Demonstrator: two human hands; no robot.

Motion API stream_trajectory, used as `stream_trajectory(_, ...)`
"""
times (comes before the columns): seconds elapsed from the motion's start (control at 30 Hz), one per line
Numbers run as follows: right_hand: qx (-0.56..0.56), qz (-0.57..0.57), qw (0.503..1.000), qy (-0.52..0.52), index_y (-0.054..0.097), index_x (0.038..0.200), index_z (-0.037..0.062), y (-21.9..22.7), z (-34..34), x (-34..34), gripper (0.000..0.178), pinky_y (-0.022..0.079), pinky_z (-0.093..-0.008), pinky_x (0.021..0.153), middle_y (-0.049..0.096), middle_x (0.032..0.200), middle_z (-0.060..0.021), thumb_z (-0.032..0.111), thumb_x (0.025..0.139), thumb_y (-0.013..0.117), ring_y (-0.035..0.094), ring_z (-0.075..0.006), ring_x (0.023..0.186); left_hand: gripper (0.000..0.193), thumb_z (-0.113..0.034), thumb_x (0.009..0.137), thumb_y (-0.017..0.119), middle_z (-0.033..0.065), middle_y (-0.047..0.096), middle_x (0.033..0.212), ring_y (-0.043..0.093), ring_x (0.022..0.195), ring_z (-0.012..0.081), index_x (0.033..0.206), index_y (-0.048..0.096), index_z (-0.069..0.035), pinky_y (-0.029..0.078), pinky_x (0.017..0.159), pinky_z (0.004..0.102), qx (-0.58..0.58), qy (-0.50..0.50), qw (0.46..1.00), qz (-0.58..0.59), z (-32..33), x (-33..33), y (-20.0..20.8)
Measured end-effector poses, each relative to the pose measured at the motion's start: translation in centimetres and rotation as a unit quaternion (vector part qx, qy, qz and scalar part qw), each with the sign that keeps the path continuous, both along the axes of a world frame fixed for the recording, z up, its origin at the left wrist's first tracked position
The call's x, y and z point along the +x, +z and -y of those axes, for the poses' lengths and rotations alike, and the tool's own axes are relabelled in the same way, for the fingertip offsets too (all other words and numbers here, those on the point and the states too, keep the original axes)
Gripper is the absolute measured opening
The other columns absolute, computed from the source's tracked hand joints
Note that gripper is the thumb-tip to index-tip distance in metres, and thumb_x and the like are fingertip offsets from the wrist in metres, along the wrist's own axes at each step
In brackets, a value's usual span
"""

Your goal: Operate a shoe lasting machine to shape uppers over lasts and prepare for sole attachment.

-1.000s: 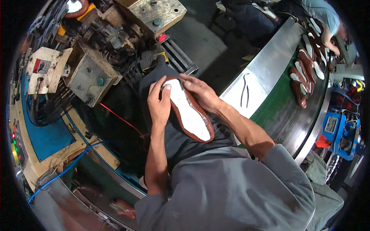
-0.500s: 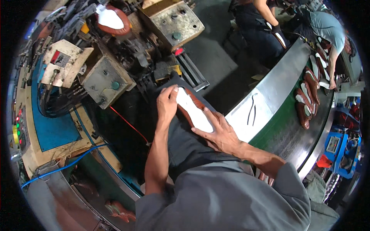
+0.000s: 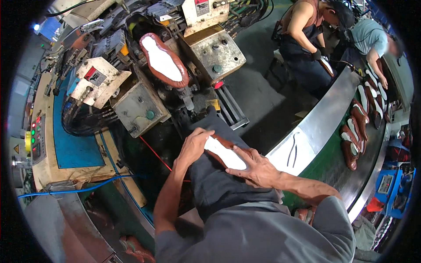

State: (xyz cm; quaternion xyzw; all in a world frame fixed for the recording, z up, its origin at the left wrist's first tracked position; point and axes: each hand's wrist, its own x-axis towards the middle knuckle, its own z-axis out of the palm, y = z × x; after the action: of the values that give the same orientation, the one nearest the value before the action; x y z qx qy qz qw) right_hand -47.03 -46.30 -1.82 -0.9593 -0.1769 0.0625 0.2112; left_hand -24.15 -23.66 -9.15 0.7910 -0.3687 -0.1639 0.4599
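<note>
Left hand (image 3: 191, 148): fingers curled over the left end of the brown shoe (image 3: 223, 153), sole-up across the dark-clad lap (image 3: 215, 188). Judged light, pliable at edges, stiffer along the sole; best held by both ends. Glossy brown rim (image 3: 224, 142), smooth white underside (image 3: 229, 158). Right hand (image 3: 257, 170): thumb and fingers spread over right end.

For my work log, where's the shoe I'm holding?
In the head view, the shoe is just below centre over your lap, left hand at its upper-left end, right hand at its lower right.
</note>
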Motion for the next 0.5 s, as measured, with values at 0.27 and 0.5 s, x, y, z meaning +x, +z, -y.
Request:
stream_trajectory(0.27,0.029,0.017,0.99,-0.139,0.061,0.155,0.0387,3.2,2.0,2.1,0.086,0.056,-0.0578,0.105,0.029,0.17,-0.0328,0.017,0.075,0.087,0.054,-0.0524,0.13,0.045,-0.019,0.111,0.062,0.0192,0.065,0.15,0.062,0.137,0.0263,0.15,0.059,0.004,0.047,0.117,0.0395,-0.142,0.251,0.956,0.062,-0.9,12.7,2.1)
stream_trajectory(0.5,-0.01,0.141,0.974,-0.176,0.06,0.156,0.0384,8.7,3.1,13.4,0.084,0.054,-0.0585,0.109,0.027,0.172,-0.0319,0.014,0.078,0.082,0.053,-0.0525,0.133,0.057,-0.04,0.101,0.076,0.0114,0.073,0.124,0.069,0.119,0.0288,0.143,0.059,-0.006,0.054,0.107,0.0471,-0.348,0.187,0.787,-0.474,5.0,28.4,11.1)
